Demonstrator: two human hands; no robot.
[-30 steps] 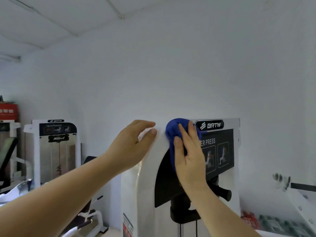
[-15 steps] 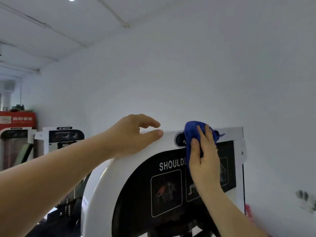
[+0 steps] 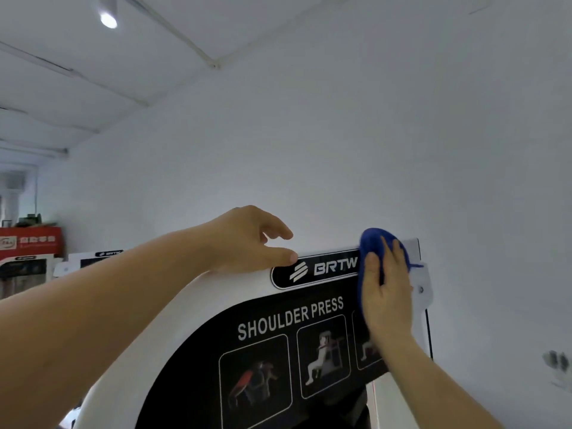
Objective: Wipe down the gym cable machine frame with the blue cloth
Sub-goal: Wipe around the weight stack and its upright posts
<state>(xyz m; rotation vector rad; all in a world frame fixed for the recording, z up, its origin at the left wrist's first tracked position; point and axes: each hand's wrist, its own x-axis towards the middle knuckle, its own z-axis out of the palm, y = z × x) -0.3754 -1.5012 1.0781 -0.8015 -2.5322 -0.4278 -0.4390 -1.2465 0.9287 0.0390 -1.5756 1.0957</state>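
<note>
The white frame (image 3: 185,308) of the gym machine fills the lower middle of the head view, with a black "BRTW" badge and a "SHOULDER PRESS" panel (image 3: 278,320) on it. My right hand (image 3: 385,292) presses the bunched blue cloth (image 3: 376,243) flat against the frame's top right corner, just right of the badge, fingers straight over the cloth. My left hand (image 3: 244,239) holds the frame's top edge left of the badge. Its thumb lies on the front face and its fingers curl over the top. The lower frame is out of view.
A white wall stands close behind the machine, with a dark smudge (image 3: 557,362) at the right. Another white BRTW machine (image 3: 93,258) and a red box (image 3: 31,241) stand at the far left. A ceiling lamp (image 3: 108,18) shines at the upper left.
My right hand has slid the blue cloth rightwards along the top of the frame, from left of the BRTW badge to the right corner. My view has moved closer and tilted up.
</note>
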